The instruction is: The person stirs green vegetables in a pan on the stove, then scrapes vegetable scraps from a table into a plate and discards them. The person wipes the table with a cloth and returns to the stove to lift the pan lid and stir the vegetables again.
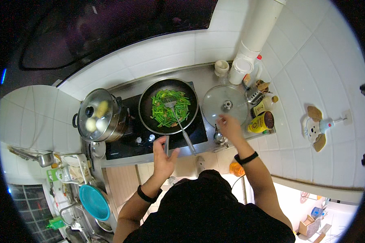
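Observation:
A dark frying pan [145, 114] sits on the black cooktop [124, 152], with cut green stalks [173, 114] and small brownish pieces in it. A metal slotted turner [180, 123] rests in the food, its handle over the pan's near rim. My left hand [164, 162] is around the pan handle [166, 145], thumb spread away from it; how firmly it grips cannot be told. My right hand [231, 129] is over the near edge of a glass lid [216, 98], fingertips drawn together. Whether they hold anything small is unclear. Just below them stands a small metal container [219, 138].
Left of the pan, a lidded steamer pot [118, 129] holds pale round food. Along the right wall are a yellow jar [260, 122], a bottle [266, 104], a utensil holder [255, 94] and a pipe [258, 27]. A stone mortar [221, 68] stands behind; a teal basin [94, 202] is lower left.

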A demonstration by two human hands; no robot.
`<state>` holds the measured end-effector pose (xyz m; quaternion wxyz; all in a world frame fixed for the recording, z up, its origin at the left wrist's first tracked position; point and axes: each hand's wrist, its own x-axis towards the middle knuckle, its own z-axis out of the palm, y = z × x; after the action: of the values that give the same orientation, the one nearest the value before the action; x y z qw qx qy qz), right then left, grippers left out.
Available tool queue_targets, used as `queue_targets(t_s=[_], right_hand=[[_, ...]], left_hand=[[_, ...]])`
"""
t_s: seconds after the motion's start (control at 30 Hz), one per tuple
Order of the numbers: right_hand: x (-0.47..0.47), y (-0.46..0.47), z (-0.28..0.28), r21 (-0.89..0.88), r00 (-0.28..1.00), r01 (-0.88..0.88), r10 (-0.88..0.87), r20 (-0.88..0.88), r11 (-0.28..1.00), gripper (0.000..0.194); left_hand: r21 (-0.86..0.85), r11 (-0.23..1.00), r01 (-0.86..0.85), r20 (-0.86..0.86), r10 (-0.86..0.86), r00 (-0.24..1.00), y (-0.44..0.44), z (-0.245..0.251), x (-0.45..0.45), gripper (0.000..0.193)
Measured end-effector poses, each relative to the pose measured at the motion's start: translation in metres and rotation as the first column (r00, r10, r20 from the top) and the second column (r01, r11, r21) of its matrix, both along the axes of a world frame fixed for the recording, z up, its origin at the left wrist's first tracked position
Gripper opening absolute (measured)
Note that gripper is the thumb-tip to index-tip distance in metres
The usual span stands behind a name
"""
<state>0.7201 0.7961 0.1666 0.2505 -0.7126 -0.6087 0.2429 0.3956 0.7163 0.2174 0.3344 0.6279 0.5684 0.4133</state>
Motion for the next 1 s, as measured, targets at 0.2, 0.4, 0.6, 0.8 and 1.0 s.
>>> queue_targets(t_s=[0.2,0.4,0.6,0.8,1.0], right_hand=[[0.069,0.091,-0.067,-0.068,0.940,0.123,-0.095,0.327,0.990,0.023],[0.075,0.122,-0.110,-0.179,0.873,0.006,0.082,0.480,0.984,0.017],[0.085,0.122,-0.113,-0.129,0.879,-0.020,0.079,0.470,0.991,0.015],[0.095,0.130,-0.114,-0.160,0.847,-0.075,0.147,0.510,0.984,0.016],[0.094,0.138,-0.107,-0.274,0.780,-0.131,0.269,0.565,0.953,0.017]], left_hand=[[-0.020,0.986,0.167,-0.098,-0.168,0.981,0.019,0.029,0.048,0.058],[-0.129,0.977,0.172,-0.118,-0.188,0.975,0.018,0.035,0.063,0.055],[-0.225,0.964,0.141,-0.105,-0.168,0.980,0.014,0.030,0.063,0.054],[-0.280,0.951,0.135,-0.060,-0.158,0.986,0.015,0.025,0.062,0.052],[-0.244,0.957,0.154,-0.126,-0.189,0.974,0.014,0.023,0.073,0.046]])
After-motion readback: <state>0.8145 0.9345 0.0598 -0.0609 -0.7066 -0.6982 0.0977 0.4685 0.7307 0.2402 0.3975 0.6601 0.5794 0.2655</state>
